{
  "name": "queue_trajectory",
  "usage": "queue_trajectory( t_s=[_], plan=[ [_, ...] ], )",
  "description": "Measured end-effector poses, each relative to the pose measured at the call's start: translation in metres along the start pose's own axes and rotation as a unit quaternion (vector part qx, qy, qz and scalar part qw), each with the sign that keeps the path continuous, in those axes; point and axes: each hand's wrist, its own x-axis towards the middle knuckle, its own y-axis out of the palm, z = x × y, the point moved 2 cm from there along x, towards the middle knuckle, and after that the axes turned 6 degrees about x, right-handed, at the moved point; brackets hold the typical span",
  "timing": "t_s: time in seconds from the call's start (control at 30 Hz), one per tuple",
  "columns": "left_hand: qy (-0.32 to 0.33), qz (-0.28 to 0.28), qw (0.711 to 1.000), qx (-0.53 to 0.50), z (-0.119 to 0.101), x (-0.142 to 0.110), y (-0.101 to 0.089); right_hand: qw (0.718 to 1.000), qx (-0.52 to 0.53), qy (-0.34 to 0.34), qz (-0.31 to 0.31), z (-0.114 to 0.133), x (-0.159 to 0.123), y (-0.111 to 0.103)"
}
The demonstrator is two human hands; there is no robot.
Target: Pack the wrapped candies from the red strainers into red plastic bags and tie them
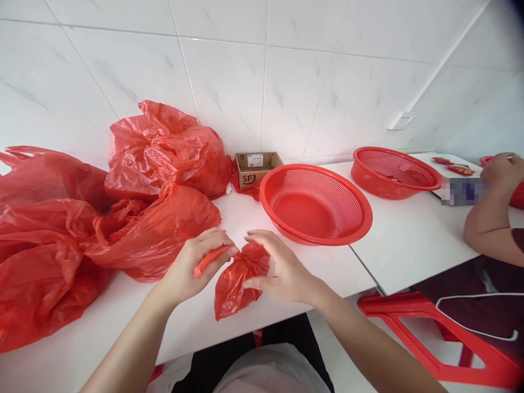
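A small red plastic bag (235,292), gathered at its neck, is between my hands at the table's front edge. My left hand (207,262) is closed, with a rolled or twisted red plastic strip (213,259) between thumb and fingers. Whether that strip is part of the small bag, I cannot tell. On the bag's other side, my right hand (284,267) has its thumb and fingers apart around it, the thumb lying over its front. What the bag contains is hidden.
Several large, full red plastic bags (164,153) are heaped at the left. Behind my hands are a cardboard box (256,168) and a red basin-shaped colander (315,240), with a second colander (380,183) further right. Another person's arm (491,218) rests at right, above a red stool (417,305).
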Motion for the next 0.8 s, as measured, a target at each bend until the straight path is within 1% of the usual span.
queue_trajectory(
  t_s=[0.03, 0.1, 0.2, 0.27, 0.37, 0.43, 0.47, 0.57, 0.63, 0.67, 0.73, 0.8],
  plan=[
    [0.013, 0.009, 1.0, 0.002, -0.004, 0.001, 0.0, 1.0, 0.01, -0.015, 0.003, -0.006, 0.001, 0.008],
    [0.048, -0.008, 0.998, 0.03, -0.01, 0.004, -0.001, 1.0, -0.002, -0.017, -0.004, -0.017, 0.003, 0.027],
    [0.092, -0.068, 0.988, 0.099, -0.019, 0.003, -0.004, 0.997, -0.063, 0.038, -0.035, -0.029, 0.004, 0.052],
    [0.109, -0.109, 0.981, 0.122, -0.025, 0.002, -0.006, 0.995, -0.083, 0.048, -0.037, -0.029, 0.004, 0.061],
    [0.116, -0.165, 0.973, 0.114, -0.034, 0.002, -0.01, 0.996, -0.076, 0.028, -0.049, -0.021, 0.007, 0.062],
    [0.096, -0.183, 0.974, 0.096, -0.037, 0.003, -0.012, 0.996, -0.059, 0.025, -0.059, -0.016, 0.011, 0.059],
    [0.076, -0.188, 0.976, 0.083, -0.036, 0.004, -0.013, 0.997, -0.046, 0.024, -0.062, -0.014, 0.012, 0.058],
    [-0.037, -0.202, 0.979, 0.021, -0.03, 0.005, -0.015, 0.996, 0.002, 0.029, -0.083, -0.008, 0.012, 0.052],
    [-0.112, -0.187, 0.975, -0.036, -0.025, 0.005, -0.014, 0.993, 0.031, 0.016, -0.115, -0.004, 0.01, 0.048],
    [-0.136, -0.177, 0.973, -0.061, -0.023, 0.005, -0.012, 0.99, 0.037, 0.003, -0.134, -0.002, 0.01, 0.046],
    [-0.152, -0.161, 0.971, -0.092, -0.021, 0.005, -0.008, 0.987, 0.02, -0.029, -0.159, 0.002, 0.011, 0.042],
    [-0.16, -0.16, 0.968, -0.104, -0.017, 0.003, -0.003, 0.986, -0.021, -0.049, -0.16, 0.005, 0.016, 0.039]
  ],
)
